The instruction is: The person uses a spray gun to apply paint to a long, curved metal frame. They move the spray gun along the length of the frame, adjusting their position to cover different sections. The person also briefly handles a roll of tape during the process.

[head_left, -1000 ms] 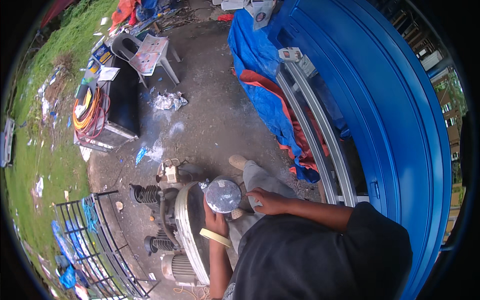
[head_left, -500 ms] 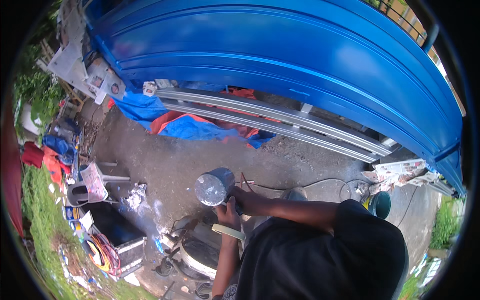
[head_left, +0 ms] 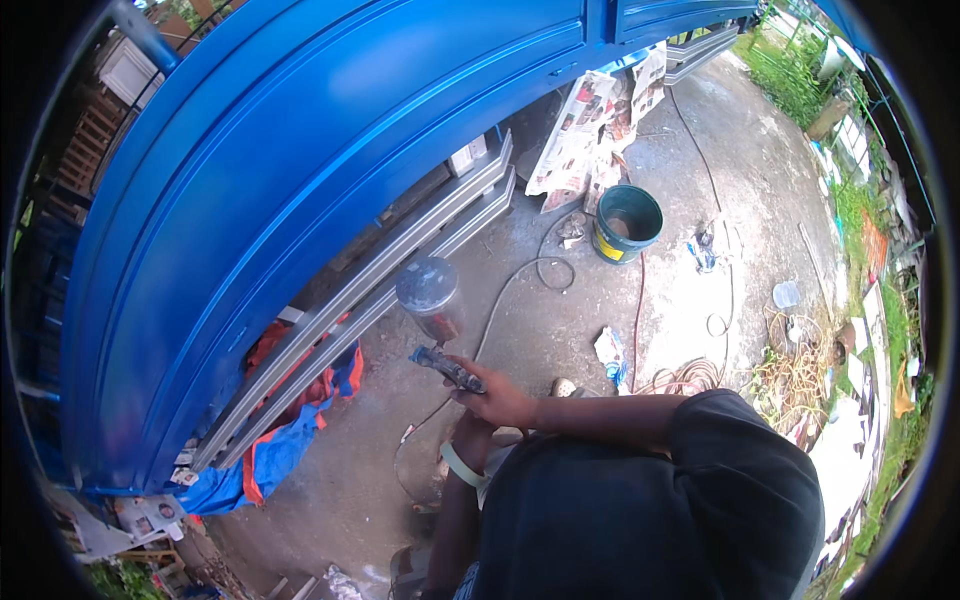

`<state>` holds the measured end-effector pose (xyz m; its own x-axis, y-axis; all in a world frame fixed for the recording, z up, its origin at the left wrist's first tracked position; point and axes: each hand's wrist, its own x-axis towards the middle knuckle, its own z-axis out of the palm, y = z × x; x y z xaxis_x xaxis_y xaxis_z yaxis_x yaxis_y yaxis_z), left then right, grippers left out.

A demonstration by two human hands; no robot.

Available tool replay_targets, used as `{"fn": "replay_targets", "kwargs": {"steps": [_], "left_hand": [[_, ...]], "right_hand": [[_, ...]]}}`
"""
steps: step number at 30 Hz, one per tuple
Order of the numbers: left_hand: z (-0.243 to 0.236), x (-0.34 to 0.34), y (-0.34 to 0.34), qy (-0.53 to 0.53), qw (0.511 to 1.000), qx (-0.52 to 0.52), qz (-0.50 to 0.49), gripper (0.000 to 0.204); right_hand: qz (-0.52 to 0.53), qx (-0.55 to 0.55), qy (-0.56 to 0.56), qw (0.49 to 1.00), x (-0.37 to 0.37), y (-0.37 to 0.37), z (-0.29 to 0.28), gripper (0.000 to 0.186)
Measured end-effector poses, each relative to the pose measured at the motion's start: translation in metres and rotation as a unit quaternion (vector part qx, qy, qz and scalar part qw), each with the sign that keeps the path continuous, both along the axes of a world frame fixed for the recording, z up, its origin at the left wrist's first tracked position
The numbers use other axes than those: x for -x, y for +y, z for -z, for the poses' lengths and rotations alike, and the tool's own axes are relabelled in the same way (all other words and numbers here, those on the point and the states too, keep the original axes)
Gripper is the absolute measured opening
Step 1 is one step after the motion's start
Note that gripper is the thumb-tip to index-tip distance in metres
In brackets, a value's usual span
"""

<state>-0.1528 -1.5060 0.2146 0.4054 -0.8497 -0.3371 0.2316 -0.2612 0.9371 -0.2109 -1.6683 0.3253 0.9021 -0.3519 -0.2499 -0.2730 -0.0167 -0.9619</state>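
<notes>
My right hand (head_left: 502, 402) is closed round a spray gun (head_left: 452, 369), with its blue-tipped nozzle end pointing left. A grey paint-smeared cup (head_left: 428, 286) stands above the gun, its round lid up; a reddish mark shows on its side. Just below the right hand is my left hand (head_left: 471, 436), close against it or touching it; its fingers are hidden. A pale roll of masking tape (head_left: 460, 466) hangs round my left wrist like a bracelet.
A large glossy blue metal panel (head_left: 270, 190) curves across the left and top. Grey metal rails (head_left: 370, 270) lie beneath it, with a blue and orange tarp (head_left: 275, 465). Newspaper sheets (head_left: 585, 130), a dark green bucket (head_left: 628, 222) and hoses (head_left: 690, 378) are farther right.
My view has swung right, bringing the bucket and hoses nearer the middle. The gun has turned so its cup stands more upright. My left hand has dropped below my right.
</notes>
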Motion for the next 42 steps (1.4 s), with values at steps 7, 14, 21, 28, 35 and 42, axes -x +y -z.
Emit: {"fn": "replay_targets", "kwargs": {"steps": [7,14,21,28,35,42], "left_hand": [[-0.045,0.073,-0.152,0.325,0.944,0.052,0.009,0.039],[-0.028,0.112,-0.199,0.267,0.947,-0.067,0.165,0.052],[-0.024,0.112,-0.193,0.286,0.947,-0.070,0.126,0.057],[-0.017,0.091,-0.154,0.288,0.956,-0.018,0.045,0.053],[0.008,0.079,-0.113,0.350,0.931,0.023,-0.100,0.041],[0.020,0.031,-0.050,0.390,0.897,0.106,-0.181,0.039]], "right_hand": [[0.230,-0.006,-0.001,0.973,0.089,-0.125,-0.008,0.062],[0.292,-0.046,0.099,0.950,0.144,-0.160,0.032,0.054],[0.278,-0.029,0.070,0.958,0.135,-0.160,0.049,0.050],[0.164,-0.005,0.075,0.984,0.084,-0.137,0.050,0.047],[0.025,-0.017,0.156,0.987,0.028,-0.100,0.045,0.046],[-0.083,-0.024,0.160,0.983,-0.053,-0.026,0.042,0.043]]}}
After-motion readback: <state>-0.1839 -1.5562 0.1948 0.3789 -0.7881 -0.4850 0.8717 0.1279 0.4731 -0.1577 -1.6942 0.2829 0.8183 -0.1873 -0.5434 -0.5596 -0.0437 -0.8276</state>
